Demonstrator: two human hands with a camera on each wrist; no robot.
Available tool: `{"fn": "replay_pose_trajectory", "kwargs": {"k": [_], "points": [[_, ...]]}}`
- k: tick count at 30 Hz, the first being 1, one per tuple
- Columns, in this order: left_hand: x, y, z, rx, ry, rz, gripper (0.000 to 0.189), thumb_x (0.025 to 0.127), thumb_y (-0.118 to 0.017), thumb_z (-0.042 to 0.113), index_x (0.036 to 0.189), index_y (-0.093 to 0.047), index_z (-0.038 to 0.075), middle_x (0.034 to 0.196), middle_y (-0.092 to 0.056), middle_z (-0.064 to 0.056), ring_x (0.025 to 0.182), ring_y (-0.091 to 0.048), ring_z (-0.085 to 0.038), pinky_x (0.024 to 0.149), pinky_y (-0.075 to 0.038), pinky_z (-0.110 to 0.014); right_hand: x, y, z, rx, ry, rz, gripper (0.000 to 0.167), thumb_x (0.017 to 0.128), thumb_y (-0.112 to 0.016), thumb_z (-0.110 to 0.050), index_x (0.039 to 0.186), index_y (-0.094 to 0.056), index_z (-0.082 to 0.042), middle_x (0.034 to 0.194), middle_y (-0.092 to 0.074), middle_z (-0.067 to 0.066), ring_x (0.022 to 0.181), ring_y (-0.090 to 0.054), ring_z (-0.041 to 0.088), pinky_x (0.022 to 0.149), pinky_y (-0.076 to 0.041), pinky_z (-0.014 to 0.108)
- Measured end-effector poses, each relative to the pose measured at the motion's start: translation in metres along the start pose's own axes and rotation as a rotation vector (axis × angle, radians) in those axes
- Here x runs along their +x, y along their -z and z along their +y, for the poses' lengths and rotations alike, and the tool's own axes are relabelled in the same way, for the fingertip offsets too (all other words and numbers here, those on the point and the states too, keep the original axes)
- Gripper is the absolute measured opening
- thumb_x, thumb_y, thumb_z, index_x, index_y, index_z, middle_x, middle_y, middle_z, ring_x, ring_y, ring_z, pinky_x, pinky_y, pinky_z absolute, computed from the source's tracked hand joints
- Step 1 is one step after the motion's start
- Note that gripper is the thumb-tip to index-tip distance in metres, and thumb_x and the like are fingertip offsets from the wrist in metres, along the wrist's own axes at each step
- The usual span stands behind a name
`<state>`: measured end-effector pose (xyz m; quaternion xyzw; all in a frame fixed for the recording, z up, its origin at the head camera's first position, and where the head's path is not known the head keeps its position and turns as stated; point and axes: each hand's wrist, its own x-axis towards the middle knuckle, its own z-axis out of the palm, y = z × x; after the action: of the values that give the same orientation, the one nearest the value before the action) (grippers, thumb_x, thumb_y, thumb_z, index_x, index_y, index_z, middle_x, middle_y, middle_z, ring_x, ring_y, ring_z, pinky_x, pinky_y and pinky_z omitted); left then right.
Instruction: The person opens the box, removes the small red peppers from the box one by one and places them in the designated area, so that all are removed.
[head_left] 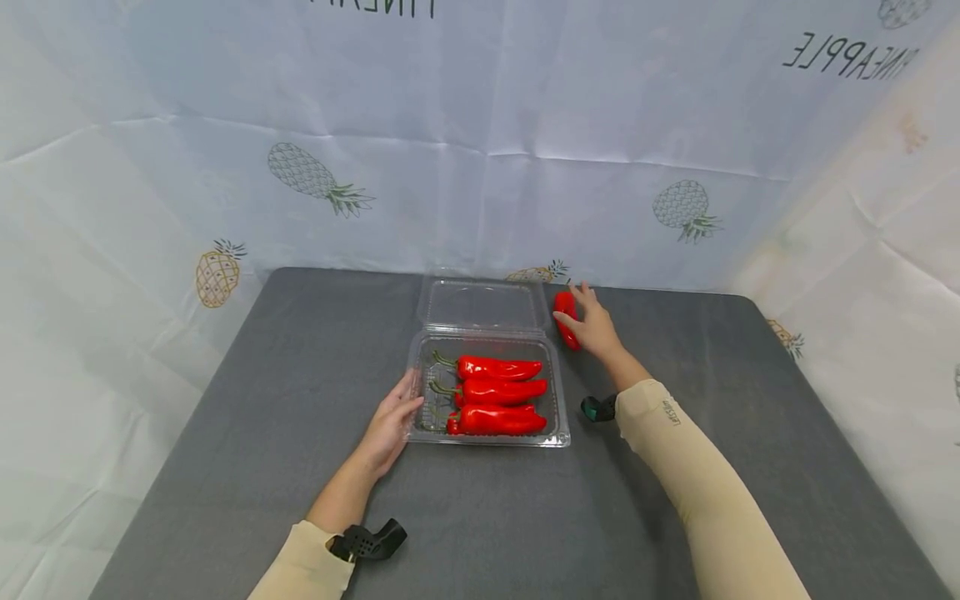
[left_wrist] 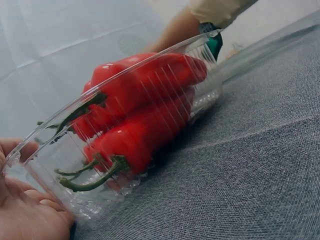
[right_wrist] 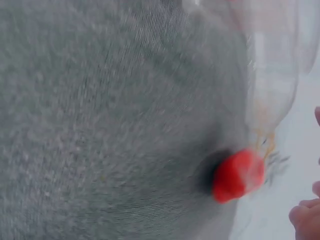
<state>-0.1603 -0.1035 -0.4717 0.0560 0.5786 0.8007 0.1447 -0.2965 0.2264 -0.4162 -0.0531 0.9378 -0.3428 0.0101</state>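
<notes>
A clear plastic clamshell container (head_left: 487, 345) lies with its hinged lid (head_left: 483, 304) folded back. Inside it, several glossy red peppers (head_left: 501, 392) with green stems lie side by side. My left hand (head_left: 392, 421) holds the container's left side, thumb at the rim; the left wrist view shows the red peppers (left_wrist: 135, 110) through the wall. Beyond the container's right side, one more red pepper (head_left: 566, 320) lies on the table. Over it reaches my right hand (head_left: 597, 327), fingers spread. The right wrist view is blurred; there the fingers (right_wrist: 307, 220) are apart from that pepper (right_wrist: 239, 175).
A dark grey cloth covers the table (head_left: 285, 400). White fabric printed with pineapples (head_left: 480, 200) hangs behind its far edge and along the sides. The lid lies near that far edge. Black wrist devices (head_left: 367, 542) sit on both forearms.
</notes>
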Motion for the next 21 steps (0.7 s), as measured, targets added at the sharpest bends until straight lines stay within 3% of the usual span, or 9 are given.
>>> {"fn": "replay_pose_trajectory", "kwargs": {"k": [11, 17, 21], "points": [[0.001, 0.000, 0.000, 0.021, 0.015, -0.013, 0.062, 0.099, -0.030, 0.006, 0.148, 0.008, 0.000, 0.158, 0.007, -0.010, 0.145, 0.010, -0.023, 0.118, 0.003, -0.041, -0.017, 0.008, -0.039, -0.018, 0.110, -0.141, 0.077, 0.089, -0.061, -0.032, 0.150, -0.019, -0.011, 0.158, -0.003, 0.007, 0.145, -0.003, 0.031, 0.112, -0.018, 0.059], [0.000, 0.001, -0.001, 0.036, 0.029, -0.017, 0.062, 0.100, -0.030, 0.008, 0.148, 0.009, 0.003, 0.158, 0.008, -0.007, 0.145, 0.010, -0.020, 0.118, 0.003, -0.040, -0.022, 0.005, -0.051, 0.055, 0.113, -0.244, 0.074, 0.089, -0.061, -0.033, 0.150, -0.021, -0.016, 0.158, -0.005, 0.004, 0.145, -0.009, 0.030, 0.112, -0.020, 0.056], [0.000, 0.002, -0.002, 0.038, 0.027, -0.016, 0.063, 0.100, -0.031, 0.008, 0.148, 0.008, 0.003, 0.158, 0.007, -0.007, 0.145, 0.010, -0.020, 0.118, 0.003, -0.040, -0.031, 0.004, -0.065, 0.174, 0.132, -0.332, 0.071, 0.089, -0.063, -0.028, 0.148, -0.026, -0.013, 0.157, -0.014, 0.008, 0.144, -0.015, 0.031, 0.113, -0.025, 0.051]]}}
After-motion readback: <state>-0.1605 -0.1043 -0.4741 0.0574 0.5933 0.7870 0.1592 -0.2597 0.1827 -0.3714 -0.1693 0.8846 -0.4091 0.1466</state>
